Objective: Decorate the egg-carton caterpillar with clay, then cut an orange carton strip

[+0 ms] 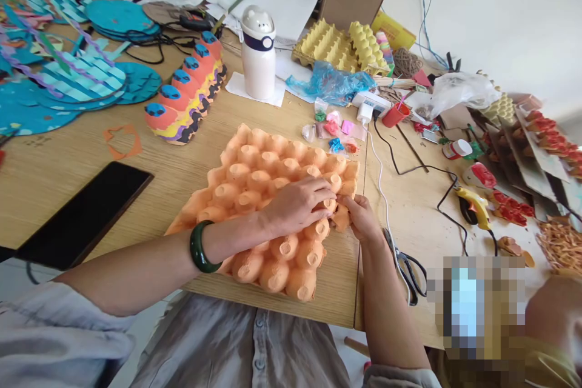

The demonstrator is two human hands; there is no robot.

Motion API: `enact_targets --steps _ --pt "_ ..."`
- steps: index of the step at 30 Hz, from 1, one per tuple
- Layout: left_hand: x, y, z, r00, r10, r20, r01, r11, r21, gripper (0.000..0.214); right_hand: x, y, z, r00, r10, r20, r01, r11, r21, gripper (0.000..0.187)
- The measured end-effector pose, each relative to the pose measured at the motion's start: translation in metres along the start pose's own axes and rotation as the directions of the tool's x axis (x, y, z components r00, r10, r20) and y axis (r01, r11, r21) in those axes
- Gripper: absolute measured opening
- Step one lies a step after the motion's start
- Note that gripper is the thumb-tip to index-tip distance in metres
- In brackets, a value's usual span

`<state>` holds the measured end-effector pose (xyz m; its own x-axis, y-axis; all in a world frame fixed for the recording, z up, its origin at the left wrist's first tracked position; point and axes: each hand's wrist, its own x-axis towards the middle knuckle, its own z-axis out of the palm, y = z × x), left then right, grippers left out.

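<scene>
"Facing a wooden table (182, 170), someone has both bare hands on an orange egg tray (259, 179)."

"Where is the tray?"

"Flat on the table, in front of the person's body, knobbly domes facing up. Take its middle as the centre of your clock; 6 o'clock is toward the person."

"And the hands?"

"The left hand (297, 203), below a dark green bangle (196, 250), reaches across the tray with bent fingers over the domes near 3 o'clock. Whether those fingers grip or merely press, I can't tell; they partly hide one another. The right hand (364, 218), just past the edge at 3 o'clock, is closed on a torn flap (342, 218) of the tray, pinching it between thumb and fingers."

"What lies around?"

"At 9 o'clock, a black phone (86, 212). At 11, a painted strip (188, 97) of domes, orange with blue tops. At 12, a white bottle (259, 66) with a bear-faced lid. At 1, small clay packets (334, 128), with yellow egg trays (325, 45) farther back. At 2, a red cup (395, 115). At 3, well apart, a yellow glue gun (475, 206). At 4, black-handled scissors (416, 270), beside the right forearm."
</scene>
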<state>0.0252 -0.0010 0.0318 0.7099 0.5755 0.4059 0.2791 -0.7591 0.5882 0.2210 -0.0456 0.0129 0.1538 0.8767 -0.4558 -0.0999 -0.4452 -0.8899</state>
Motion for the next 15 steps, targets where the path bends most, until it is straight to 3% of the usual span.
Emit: enact_targets --steps 9,15 --pt "0.002 0.006 -0.014 0.996 -0.009 -0.091 -0.010 0.979 -0.203 0.019 -0.003 0.002 -0.010 0.985 0.012 0.172 -0.029 0.995 0.094 0.023" --pt "0.007 0.013 -0.027 0.999 0.006 -0.038 -0.017 0.949 -0.314 0.016 -0.002 0.006 -0.020 0.961 0.013 0.277 -0.046 0.992 0.115 0.024"
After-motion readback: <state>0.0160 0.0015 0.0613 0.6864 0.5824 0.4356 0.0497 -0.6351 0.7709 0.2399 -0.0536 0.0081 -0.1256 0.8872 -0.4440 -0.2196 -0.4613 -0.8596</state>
